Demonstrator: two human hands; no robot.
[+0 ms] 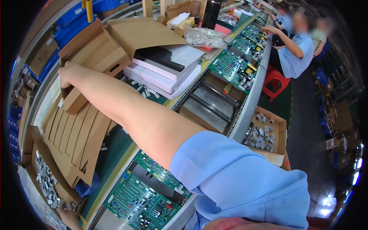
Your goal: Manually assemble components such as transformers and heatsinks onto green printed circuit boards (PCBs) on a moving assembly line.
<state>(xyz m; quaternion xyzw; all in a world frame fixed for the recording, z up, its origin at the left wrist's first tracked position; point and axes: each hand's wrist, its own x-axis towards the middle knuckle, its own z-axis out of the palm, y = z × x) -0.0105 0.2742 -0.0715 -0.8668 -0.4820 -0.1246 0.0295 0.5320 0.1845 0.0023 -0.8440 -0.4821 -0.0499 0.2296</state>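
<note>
My right arm reaches across the bench to the far left, where my right hand (66, 75) is closed on the left edge of an open brown cardboard box (97, 57). The box leans above a slotted cardboard divider sheet (73, 132). At the lower left, my left hand (67, 214) is at the near end of another open cardboard box (32, 163), which holds many small grey metal parts (46, 180). Its fingers are partly hidden there, and I cannot make out whether they hold anything. Below my right arm, a green circuit board (138, 201) lies on the conveyor.
More circuit boards (234, 69) line the conveyor, whose metal rail (245, 122) runs along it. White foam trays (165, 73) are stacked beyond my forearm. A carton of small metal parts (281, 134) sits at the right. People in work shirts (301, 53) sit farther along, by a red stool (275, 82).
</note>
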